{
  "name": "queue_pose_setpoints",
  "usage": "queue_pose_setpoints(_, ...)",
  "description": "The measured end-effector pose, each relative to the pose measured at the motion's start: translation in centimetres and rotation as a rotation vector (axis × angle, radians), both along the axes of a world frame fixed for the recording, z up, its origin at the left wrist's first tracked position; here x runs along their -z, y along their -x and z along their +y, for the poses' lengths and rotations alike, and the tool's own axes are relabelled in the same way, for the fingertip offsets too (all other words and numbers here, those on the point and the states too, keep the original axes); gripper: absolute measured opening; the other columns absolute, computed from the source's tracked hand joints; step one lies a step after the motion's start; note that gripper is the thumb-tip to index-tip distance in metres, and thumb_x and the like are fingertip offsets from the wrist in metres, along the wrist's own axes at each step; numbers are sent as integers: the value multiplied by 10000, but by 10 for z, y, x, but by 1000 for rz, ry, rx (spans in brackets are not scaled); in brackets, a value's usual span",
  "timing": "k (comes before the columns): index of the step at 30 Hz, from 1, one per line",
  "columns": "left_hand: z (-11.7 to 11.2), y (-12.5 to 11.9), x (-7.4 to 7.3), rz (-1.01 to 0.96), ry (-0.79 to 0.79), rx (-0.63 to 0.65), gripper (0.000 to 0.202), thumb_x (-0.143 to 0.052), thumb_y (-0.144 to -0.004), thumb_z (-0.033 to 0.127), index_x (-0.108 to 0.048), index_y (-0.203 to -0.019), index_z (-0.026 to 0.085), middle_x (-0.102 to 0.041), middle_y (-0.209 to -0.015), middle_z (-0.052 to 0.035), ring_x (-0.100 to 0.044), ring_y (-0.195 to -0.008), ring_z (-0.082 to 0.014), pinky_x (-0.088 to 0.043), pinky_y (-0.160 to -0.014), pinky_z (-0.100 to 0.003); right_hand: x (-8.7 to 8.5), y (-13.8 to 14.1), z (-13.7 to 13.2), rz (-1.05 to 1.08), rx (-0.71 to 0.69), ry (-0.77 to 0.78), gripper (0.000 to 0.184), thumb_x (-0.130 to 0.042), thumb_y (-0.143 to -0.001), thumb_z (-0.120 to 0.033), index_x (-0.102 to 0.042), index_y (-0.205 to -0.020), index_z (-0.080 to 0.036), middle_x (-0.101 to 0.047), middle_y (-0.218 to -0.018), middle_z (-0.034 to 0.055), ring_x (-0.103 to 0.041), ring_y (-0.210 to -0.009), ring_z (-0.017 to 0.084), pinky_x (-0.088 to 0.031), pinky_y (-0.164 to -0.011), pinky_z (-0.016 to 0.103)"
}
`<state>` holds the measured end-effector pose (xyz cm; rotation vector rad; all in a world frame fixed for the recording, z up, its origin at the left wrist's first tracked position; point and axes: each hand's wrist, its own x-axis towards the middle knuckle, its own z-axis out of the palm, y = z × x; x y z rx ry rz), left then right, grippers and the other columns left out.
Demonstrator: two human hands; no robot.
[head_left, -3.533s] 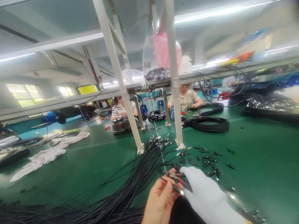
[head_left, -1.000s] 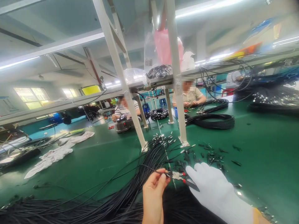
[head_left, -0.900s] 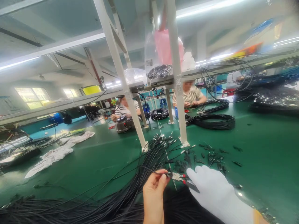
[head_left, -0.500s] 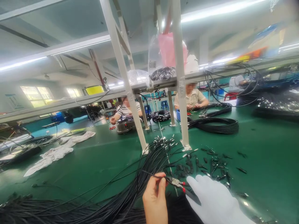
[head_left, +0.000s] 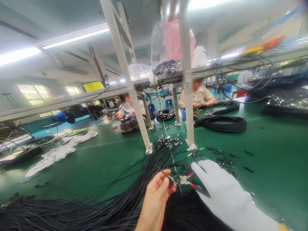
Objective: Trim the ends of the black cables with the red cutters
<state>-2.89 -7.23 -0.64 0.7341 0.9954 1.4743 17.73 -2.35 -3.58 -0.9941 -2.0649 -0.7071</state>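
My bare left hand (head_left: 157,192) pinches a black cable (head_left: 170,180) close to its end, where a small metal tip shows. My right hand (head_left: 221,192), in a white glove, is wrapped round the handles of a pair of pliers (head_left: 184,179) with red and black grips. The pliers' jaws point left, just right of the cable end and apart from it. Part of the handles is hidden by the glove. Under and left of my hands runs a thick bundle of black cables (head_left: 130,183), with metal-tipped ends (head_left: 168,141) fanned out near the shelf posts.
Small black pieces (head_left: 223,160) lie scattered beyond my right hand on the green table (head_left: 271,154). Two white posts (head_left: 190,115) stand ahead, carrying a shelf. Coiled cables (head_left: 222,124) lie behind them. A white cloth (head_left: 60,154) is at left. Two people (head_left: 198,96) sit opposite.
The cable end has come away from the pliers' jaws, and its metal tip now shows. My left hand has turned slightly; the pliers' handles look spread wider. The view has shifted a little.
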Motion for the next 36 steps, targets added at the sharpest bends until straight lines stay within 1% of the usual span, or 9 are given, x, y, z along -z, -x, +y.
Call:
queue_pose_setpoints(5,0,4,0,41,18,99,374,-833,-719,326,-746,-1032,141,-668,-814,-47,-587,-725,-134,-492,-745,-291,-2,0,-1,-11,-33,-52,440,-525,-825,-215,-559,-1249,-102,-617,-1185,187,-558,-1118,354,-567,-804,471)
queue_pose_setpoints(9,-2,8,-4,134,48,224,418,-827,-719,345,-742,-1064,125,-680,-846,-63,-586,-712,-134,-479,-736,-300,0,-2,1,-25,-61,-18,479,-533,-809,-201,-544,-1280,-113,-581,-1272,183,-516,-1197,355,-550,-873,486)
queue_pose_setpoints(13,-3,8,-6,208,121,274,522,-873,-629,398,-748,-1039,101,-676,-781,-52,-584,-655,-132,-467,-692,-298,4,-4,1,-60,-71,15,510,-524,-810,-217,-519,-1311,-121,-546,-1332,181,-495,-1235,346,-545,-891,468)
queue_pose_setpoints(16,-1,6,-6,206,140,256,573,-896,-564,429,-755,-1009,98,-676,-757,-45,-581,-630,-130,-465,-678,-297,3,-4,1,-89,-63,-13,501,-526,-808,-248,-526,-1291,-113,-595,-1241,185,-548,-1151,337,-559,-830,450)
queue_pose_setpoints(21,-1,6,-8,198,119,237,469,-881,-602,397,-769,-953,108,-680,-768,-49,-589,-625,-129,-472,-685,-299,-2,-3,-1,-154,-21,-64,499,-586,-759,-289,-561,-1223,-109,-642,-1067,166,-584,-993,330,-535,-724,430)
queue_pose_setpoints(26,-5,8,-10,197,119,256,395,-860,-646,338,-772,-951,103,-693,-770,-66,-589,-624,-128,-465,-682,-284,-1,-2,2,-227,24,38,471,-664,-753,-346,-589,-1178,-157,-642,-937,101,-574,-851,273,-441,-644,361)
queue_pose_setpoints(29,-6,9,-11,188,119,267,385,-841,-678,315,-766,-989,102,-692,-736,-63,-586,-623,-125,-464,-691,-278,0,-2,2,-230,50,58,463,-724,-730,-401,-617,-1129,-192,-628,-843,59,-554,-775,242,-373,-617,341)
queue_pose_setpoints(33,-6,8,-11,214,143,267,367,-833,-679,303,-768,-977,99,-688,-703,-54,-587,-618,-127,-464,-697,-281,-4,-1,-1,-235,68,94,390,-791,-666,-412,-650,-978,-226,-613,-753,28,-530,-703,216,-300,-594,329)
queue_pose_setpoints(36,-7,9,-11,225,155,264,365,-837,-666,304,-771,-961,98,-686,-694,-52,-587,-614,-130,-465,-700,-286,-7,0,-4,-231,79,116,314,-810,-640,-395,-628,-845,-240,-600,-706,15,-515,-665,207,-260,-583,324)
